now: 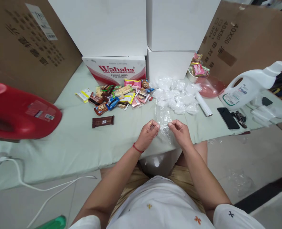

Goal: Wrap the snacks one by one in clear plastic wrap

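Note:
A thin, clear plastic bag [164, 119] is stretched between my two hands near the front edge of the table. My left hand [148, 135], with a red string on the wrist, pinches one side of it. On the other side, the fingertips of my right hand [181, 133] are closed on the plastic. Just behind lies a heap of crumpled clear plastic bags [176, 95]. To the left is a pile of wrapped snacks [122, 97], and a brown wrapped snack bar [102, 121] lies alone in front of it.
A Wahaha carton [117, 70] and white boxes [169, 63] stand behind. On the right are a white roll [204, 104], pink bowl [209, 89], white jug [248, 86] and phone [228, 118]. A red jug [19, 111] lies left. A lined bin [156, 165] sits below the edge.

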Available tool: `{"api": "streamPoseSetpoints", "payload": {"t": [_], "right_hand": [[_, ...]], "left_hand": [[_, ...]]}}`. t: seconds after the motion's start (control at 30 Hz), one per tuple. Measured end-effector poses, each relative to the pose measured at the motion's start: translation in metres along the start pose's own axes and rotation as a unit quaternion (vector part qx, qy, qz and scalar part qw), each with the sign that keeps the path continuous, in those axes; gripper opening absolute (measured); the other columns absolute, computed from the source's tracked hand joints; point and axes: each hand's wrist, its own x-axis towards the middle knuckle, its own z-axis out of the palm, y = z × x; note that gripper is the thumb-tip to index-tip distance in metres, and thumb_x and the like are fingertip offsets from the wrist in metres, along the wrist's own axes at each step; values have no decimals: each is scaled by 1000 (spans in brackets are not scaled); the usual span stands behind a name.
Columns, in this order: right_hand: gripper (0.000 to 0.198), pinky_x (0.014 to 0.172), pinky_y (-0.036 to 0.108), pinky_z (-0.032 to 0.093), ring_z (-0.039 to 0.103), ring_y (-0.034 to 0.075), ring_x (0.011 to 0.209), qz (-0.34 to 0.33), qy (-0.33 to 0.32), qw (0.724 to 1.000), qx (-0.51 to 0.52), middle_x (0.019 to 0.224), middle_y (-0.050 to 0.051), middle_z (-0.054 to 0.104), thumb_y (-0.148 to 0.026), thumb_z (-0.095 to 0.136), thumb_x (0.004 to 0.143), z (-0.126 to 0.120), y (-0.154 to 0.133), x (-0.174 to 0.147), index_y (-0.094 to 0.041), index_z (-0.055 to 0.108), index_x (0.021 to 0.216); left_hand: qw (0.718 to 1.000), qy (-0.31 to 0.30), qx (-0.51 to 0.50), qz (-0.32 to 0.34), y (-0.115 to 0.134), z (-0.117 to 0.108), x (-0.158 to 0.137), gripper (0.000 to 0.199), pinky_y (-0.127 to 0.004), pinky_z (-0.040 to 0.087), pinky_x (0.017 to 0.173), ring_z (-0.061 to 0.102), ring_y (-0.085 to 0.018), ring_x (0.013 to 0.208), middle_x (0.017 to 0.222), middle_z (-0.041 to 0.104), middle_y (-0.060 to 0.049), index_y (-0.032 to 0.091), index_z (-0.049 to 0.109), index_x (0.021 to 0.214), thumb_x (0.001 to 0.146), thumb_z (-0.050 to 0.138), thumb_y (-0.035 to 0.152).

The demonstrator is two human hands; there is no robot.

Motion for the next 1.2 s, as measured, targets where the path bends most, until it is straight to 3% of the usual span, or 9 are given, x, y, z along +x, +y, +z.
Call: {"api": "streamPoseSetpoints", "payload": {"t": [0.27,0.4,0.53,0.63,0.8,0.87,0.97,1.07,1.2], "right_hand": [[32,57,26,43,52,15,63,-22,34,997,-65,79,0,62,-56,66,90,0,5,-2,-24,67,84],[34,55,26,38,47,14,59,-11,30,996,-86,68,-2,58,-57,67,89,-1,7,-4,-24,68,82],[40,49,26,31,38,12,50,58,-1,998,-1,56,-6,46,-62,73,81,-1,4,-4,-23,65,78],[42,47,26,30,36,11,49,81,27,993,77,56,-7,45,-63,78,74,-7,3,-1,-24,63,77],[41,54,27,42,51,13,58,94,43,986,132,67,-2,61,-59,85,69,-13,-1,-1,-22,68,77],[41,58,29,49,59,16,64,114,40,981,150,74,1,68,-58,86,68,-11,-5,-4,-22,70,77],[41,64,32,54,65,19,71,124,59,977,161,82,4,73,-58,87,68,-4,-13,-11,-22,74,81],[39,70,34,58,68,20,78,106,87,978,157,95,6,76,-58,85,71,5,-20,-18,-22,77,86],[34,71,30,58,66,20,91,55,95,986,122,103,5,72,-55,81,78,15,-24,-26,-23,80,90]], "left_hand": [[1000,14,5,-17,-2,3,1,44,-22,31,55,39,-7,55,63,45,8,20,49,81,85,72,58],[999,9,-5,-34,-4,3,-1,46,-22,30,54,37,-7,54,62,44,8,21,48,80,83,73,59],[999,5,-12,-43,-5,-6,-3,47,-21,28,53,33,-6,53,62,43,9,21,46,79,82,73,59],[998,43,-13,-36,-8,-17,-2,47,-22,27,52,32,-6,53,61,42,9,21,45,77,80,74,58],[997,45,52,-24,2,-14,-15,39,-24,31,55,37,-9,56,64,44,6,21,50,80,87,69,55],[992,67,104,24,11,-2,-29,34,-26,32,56,38,-11,58,68,45,5,22,52,83,92,65,52],[947,152,228,167,23,21,-55,27,-30,40,65,46,-15,67,75,48,0,23,49,78,97,60,39],[867,163,361,304,22,41,-77,19,-36,47,75,55,-21,82,88,57,-5,25,54,84,90,69,35],[751,169,468,434,10,54,-84,28,-40,48,84,60,-24,94,100,64,-8,28,64,101,81,82,33]]}}
